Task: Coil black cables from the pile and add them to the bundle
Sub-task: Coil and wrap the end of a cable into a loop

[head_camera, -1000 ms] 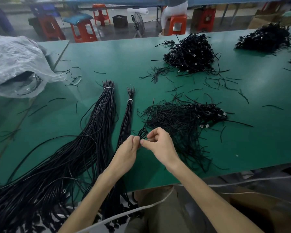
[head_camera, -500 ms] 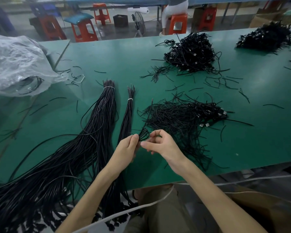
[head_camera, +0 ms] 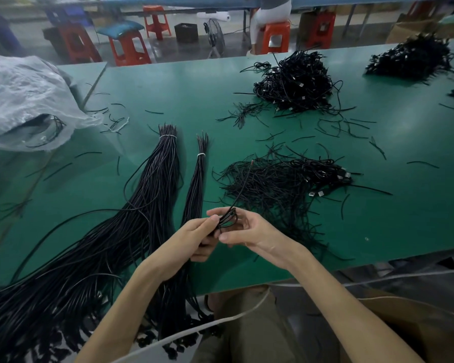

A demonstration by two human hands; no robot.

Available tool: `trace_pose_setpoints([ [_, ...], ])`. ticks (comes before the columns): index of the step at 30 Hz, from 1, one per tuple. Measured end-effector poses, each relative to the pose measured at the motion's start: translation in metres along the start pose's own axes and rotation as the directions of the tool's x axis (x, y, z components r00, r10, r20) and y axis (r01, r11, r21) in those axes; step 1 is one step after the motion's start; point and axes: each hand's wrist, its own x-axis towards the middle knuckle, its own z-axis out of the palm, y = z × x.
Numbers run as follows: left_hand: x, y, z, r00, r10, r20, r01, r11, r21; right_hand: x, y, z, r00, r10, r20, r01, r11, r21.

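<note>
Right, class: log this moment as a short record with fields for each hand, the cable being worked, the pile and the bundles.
left hand: pinching the coil
right hand: steadying the coil
cable: partly looped, free end rising toward the pile
pile: loose, right of the hands
large bundle: tied near its far end
thin bundle: tied, beside the large bundle
</note>
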Motion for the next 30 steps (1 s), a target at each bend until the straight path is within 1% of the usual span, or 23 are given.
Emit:
trace_pose_setpoints([
  [2, -0.002, 0.001, -0.002, 1.000, -0.013, 0.002, 0.013, 1.000, -0.017, 0.000, 0.000, 0.001, 0.998, -0.031, -0.059, 0.025, 0.995, -0.096],
  [5, -0.004, 0.001, -0.004, 1.000, -0.027, -0.003, 0.026, 0.999, -0.025, 0.001, 0.001, 0.004, 0.975, -0.091, -0.200, 0.031, 0.958, -0.284],
  [6, -0.003, 0.001, -0.004, 0.999, -0.036, -0.008, 0.036, 0.999, -0.035, 0.001, 0.001, 0.005, 0.970, -0.109, -0.217, 0.037, 0.950, -0.311],
  [10, 0.000, 0.001, -0.003, 0.995, -0.079, -0.059, 0.073, 0.992, -0.100, 0.003, 0.000, 0.012, 0.949, -0.186, -0.256, 0.091, 0.935, -0.343],
  [13, 0.004, 0.000, 0.000, 0.985, -0.084, -0.151, 0.074, 0.995, -0.073, 0.005, 0.003, 0.018, 0.923, -0.221, -0.316, 0.087, 0.918, -0.388],
  [16, 0.006, -0.001, 0.003, 0.970, -0.088, -0.225, 0.071, 0.994, -0.080, 0.006, 0.008, 0.024, 0.901, -0.237, -0.363, 0.090, 0.921, -0.379],
  [19, 0.006, -0.004, 0.006, 0.964, -0.106, -0.245, 0.081, 0.991, -0.109, 0.007, 0.014, 0.029, 0.882, -0.250, -0.399, 0.062, 0.901, -0.428],
  [21, 0.004, -0.003, 0.008, 0.968, -0.099, -0.230, 0.080, 0.993, -0.093, 0.007, 0.016, 0.030, 0.863, -0.275, -0.424, 0.050, 0.881, -0.470],
  [24, -0.003, 0.003, 0.007, 0.981, -0.068, -0.179, 0.078, 0.996, 0.051, 0.005, 0.014, 0.026, 0.825, -0.354, -0.440, 0.053, 0.824, -0.564],
  [26, -0.008, 0.007, 0.006, 0.987, -0.046, -0.153, 0.066, 0.989, 0.130, 0.003, 0.010, 0.021, 0.803, -0.421, -0.421, 0.047, 0.749, -0.661],
  [28, -0.013, 0.011, 0.005, 0.991, 0.015, -0.133, 0.001, 0.993, 0.121, 0.004, 0.006, 0.017, 0.795, -0.474, -0.377, 0.041, 0.663, -0.747],
  [30, -0.017, 0.013, 0.005, 0.982, 0.104, -0.157, -0.091, 0.992, 0.088, 0.005, 0.003, 0.016, 0.789, -0.512, -0.341, 0.047, 0.603, -0.796],
])
